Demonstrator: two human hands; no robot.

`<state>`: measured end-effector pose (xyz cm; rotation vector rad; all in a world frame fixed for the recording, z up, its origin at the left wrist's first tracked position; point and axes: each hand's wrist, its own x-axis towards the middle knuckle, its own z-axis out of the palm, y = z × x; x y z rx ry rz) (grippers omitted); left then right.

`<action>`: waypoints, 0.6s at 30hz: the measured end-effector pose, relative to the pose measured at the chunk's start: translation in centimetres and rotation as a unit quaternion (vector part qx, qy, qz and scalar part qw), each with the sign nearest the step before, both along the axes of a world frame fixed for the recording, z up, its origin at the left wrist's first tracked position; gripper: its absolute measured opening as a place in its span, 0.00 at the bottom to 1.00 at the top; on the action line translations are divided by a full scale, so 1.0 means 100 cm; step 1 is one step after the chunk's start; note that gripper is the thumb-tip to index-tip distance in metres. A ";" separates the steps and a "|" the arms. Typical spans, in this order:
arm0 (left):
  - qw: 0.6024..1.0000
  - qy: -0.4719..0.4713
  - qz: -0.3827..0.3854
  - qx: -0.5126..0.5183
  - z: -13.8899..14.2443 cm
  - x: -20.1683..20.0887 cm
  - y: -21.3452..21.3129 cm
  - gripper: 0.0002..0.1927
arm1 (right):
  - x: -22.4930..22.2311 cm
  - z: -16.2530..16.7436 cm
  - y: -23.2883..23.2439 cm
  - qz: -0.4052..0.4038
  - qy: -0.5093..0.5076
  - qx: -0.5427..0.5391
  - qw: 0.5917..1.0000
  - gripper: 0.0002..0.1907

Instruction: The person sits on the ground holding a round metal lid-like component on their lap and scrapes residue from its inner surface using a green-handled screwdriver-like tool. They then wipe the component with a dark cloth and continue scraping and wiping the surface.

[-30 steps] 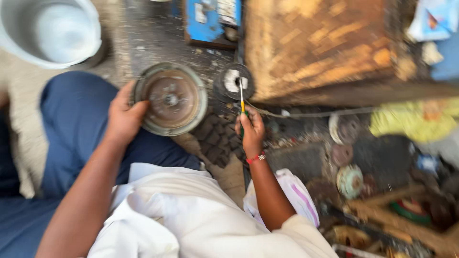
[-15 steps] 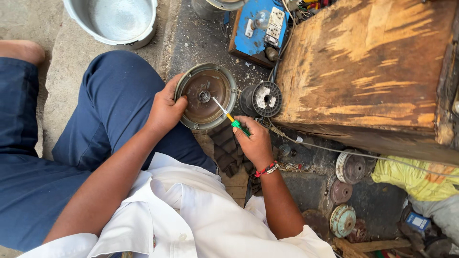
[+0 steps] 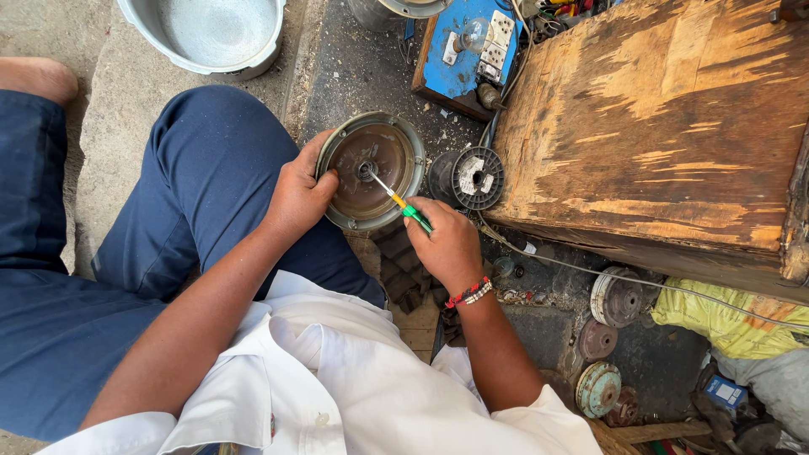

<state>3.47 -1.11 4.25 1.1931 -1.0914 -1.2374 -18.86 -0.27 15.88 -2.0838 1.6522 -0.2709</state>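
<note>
left hand (image 3: 299, 195): clamped on the near-left rim of the round metal housing (image 3: 372, 171), thumb over the lip, fingers tucked under; it props the housing up on edge against the knee so the hollow face looks up.
right hand (image 3: 447, 246): closed around the green-and-yellow handle of a thin screwdriver (image 3: 398, 197), held much like a pen, beaded bracelet (image 3: 468, 292) at the wrist.
screwdriver tip: on the small hub at the middle of the housing, shaft slanting down-right toward the right hand.
where the housing is: between the person's knee and the black wire spool (image 3: 473, 178), just off the dark grimy ground (image 3: 354, 67), in front of the big worn wooden box (image 3: 666, 118).
how it will likely handle: cast metal, stiff, fairly heavy for its size; the brown inner dish looks greasy, so probably slick. the raised outer rim seems the sure place to grip, as the left hand does; the hub looks too small and oily for fingers.
the screwdriver: light, rigid, thin enough to slip off the hub under side load, i judge; the plastic handle is the place to hold.
around: steel basin (image 3: 211, 34) above the knee, blue switchboard (image 3: 468, 50) with a bulb, smaller round metal parts (image 3: 615, 297) on the right.
</note>
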 end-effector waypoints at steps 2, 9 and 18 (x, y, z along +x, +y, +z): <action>1.000 -0.012 -0.002 0.029 -0.001 0.001 0.000 0.30 | 0.001 0.002 -0.003 -0.005 -0.007 0.009 1.000 0.14; 0.999 -0.014 -0.004 0.048 0.003 0.001 -0.001 0.30 | 0.002 0.005 -0.004 0.002 -0.040 0.016 0.999 0.14; 0.998 -0.018 0.001 0.056 0.002 -0.002 0.001 0.31 | 0.002 -0.002 0.000 0.003 -0.004 0.023 1.000 0.13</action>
